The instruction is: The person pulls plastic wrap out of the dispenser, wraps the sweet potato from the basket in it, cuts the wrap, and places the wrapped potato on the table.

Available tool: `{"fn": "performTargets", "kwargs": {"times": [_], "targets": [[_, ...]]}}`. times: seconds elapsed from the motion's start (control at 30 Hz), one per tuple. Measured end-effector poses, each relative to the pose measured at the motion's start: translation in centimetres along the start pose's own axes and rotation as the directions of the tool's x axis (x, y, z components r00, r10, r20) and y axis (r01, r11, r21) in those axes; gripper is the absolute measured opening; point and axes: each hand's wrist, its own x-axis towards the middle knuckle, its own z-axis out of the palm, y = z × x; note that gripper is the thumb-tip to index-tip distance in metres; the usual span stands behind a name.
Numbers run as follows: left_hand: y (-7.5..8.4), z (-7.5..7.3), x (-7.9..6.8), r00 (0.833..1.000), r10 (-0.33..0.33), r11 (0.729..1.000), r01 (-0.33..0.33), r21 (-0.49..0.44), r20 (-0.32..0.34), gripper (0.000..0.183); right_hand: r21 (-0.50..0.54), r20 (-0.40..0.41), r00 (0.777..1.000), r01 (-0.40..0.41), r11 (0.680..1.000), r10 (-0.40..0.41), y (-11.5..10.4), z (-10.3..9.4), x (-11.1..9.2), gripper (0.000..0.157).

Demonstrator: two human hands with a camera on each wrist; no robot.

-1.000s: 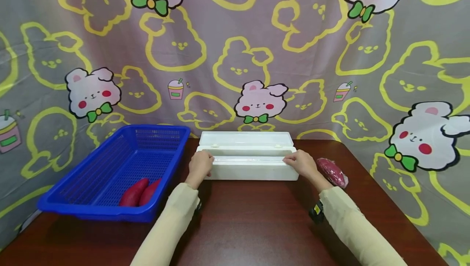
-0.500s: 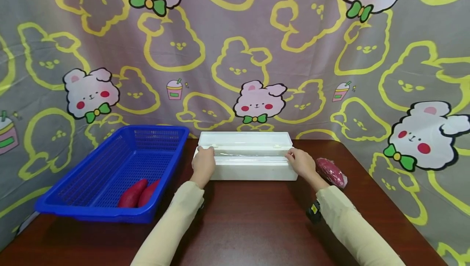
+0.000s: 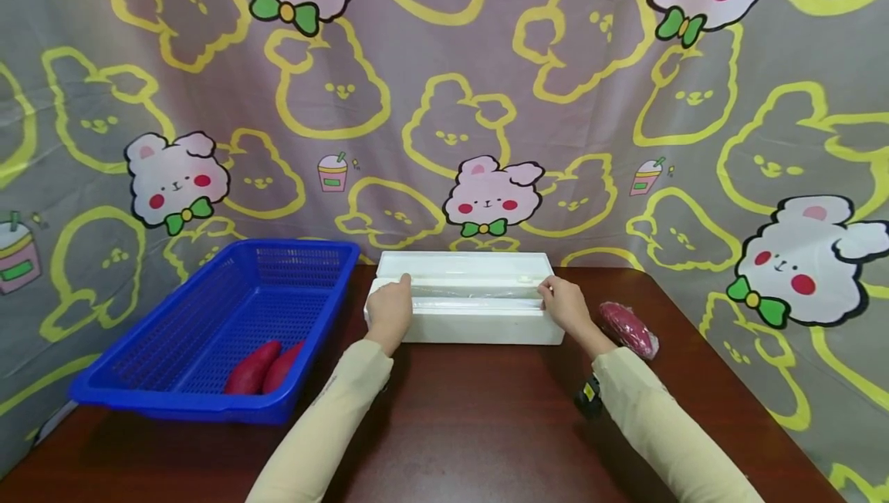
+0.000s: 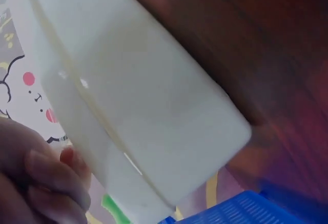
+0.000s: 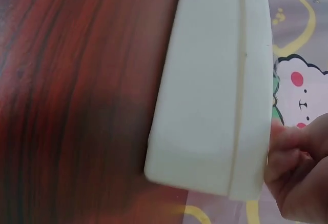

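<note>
A long white cling film dispenser (image 3: 486,330) stands at the back of the table with its lid (image 3: 465,262) raised. A thin, shiny sheet of cling film (image 3: 479,292) spans its opening between the two hands. My left hand (image 3: 390,310) is at the left end, its curled fingers pinching the film by the dispenser's top edge; the fingertips are partly hidden in the head view. At the right end my right hand (image 3: 566,304) pinches the film between thumb and fingers. Both wrist views show the dispenser's smooth front (image 4: 169,90) resting low on the table, with curled fingers (image 5: 287,155) above its edge.
On the left stands a blue plastic basket (image 3: 201,404) with two red sweet potatoes (image 3: 251,369) in its near corner. A sweet potato wrapped in film (image 3: 628,329) lies right of the dispenser. A patterned curtain (image 3: 590,202) hangs behind the brown table (image 3: 479,426).
The left hand has shifted slightly right and turned, its thumb now pointing up. Both hands rose a little, and a shiny strip of cling film now shows between them over the opening.
</note>
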Motion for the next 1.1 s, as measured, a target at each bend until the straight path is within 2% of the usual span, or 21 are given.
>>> {"fn": "performTargets", "kwargs": {"times": [0.1,0.2,0.27,0.37,0.43,0.5,0.6,0.7,0.83,0.9,1.1], "targets": [[0.0,-0.1,0.2,1.000,-0.023,0.999,0.023,-0.046,0.001,0.010,0.159,0.058,0.997,-0.068,0.985,0.059,-0.2,0.2,0.3,0.016],[-0.1,-0.3,0.5,0.996,-0.088,0.977,0.090,-0.193,0.018,0.012,0.306,0.130,0.983,-0.161,0.938,0.126,-0.3,0.3,0.6,0.018],[-0.3,-0.6,0.7,0.986,-0.157,0.931,0.169,-0.324,0.062,0.018,0.389,0.185,0.970,-0.218,0.895,0.155,-0.4,0.2,0.6,0.021],[-0.6,-1.0,1.0,0.963,-0.226,0.822,0.269,-0.502,0.145,0.021,0.496,0.251,0.944,-0.314,0.809,0.213,-0.5,-0.1,0.6,0.026],[-0.9,-1.3,1.2,0.955,-0.232,0.770,0.296,-0.566,0.183,0.021,0.556,0.273,0.932,-0.355,0.752,0.238,-0.5,-0.3,0.6,0.030],[-1.1,-1.4,1.3,0.955,-0.222,0.727,0.297,-0.619,0.198,0.021,0.598,0.279,0.921,-0.387,0.702,0.270,-0.5,-0.5,0.7,0.035],[-1.4,-1.4,1.4,0.950,-0.232,0.678,0.313,-0.665,0.210,0.021,0.642,0.277,0.913,-0.408,0.649,0.300,-0.5,-0.6,0.8,0.041],[-1.7,-1.3,1.4,0.933,-0.271,0.603,0.358,-0.713,0.238,0.020,0.651,0.267,0.901,-0.431,0.625,0.343,-0.5,-0.5,0.8,0.036],[-1.9,-1.2,1.3,0.915,-0.301,0.520,0.393,-0.758,0.268,0.019,0.651,0.261,0.893,-0.443,0.617,0.365,-0.5,-0.5,0.7,0.027],[-2.0,-1.2,1.3,0.914,-0.300,0.504,0.396,-0.768,0.274,0.018,0.660,0.259,0.897,-0.435,0.612,0.357,-0.6,-0.6,0.7,0.024],[-2.1,-1.9,1.6,0.919,-0.291,0.494,0.383,-0.780,0.267,0.017,0.690,0.264,0.911,-0.408,0.598,0.317,-1.0,-1.2,0.8,0.024]]}}
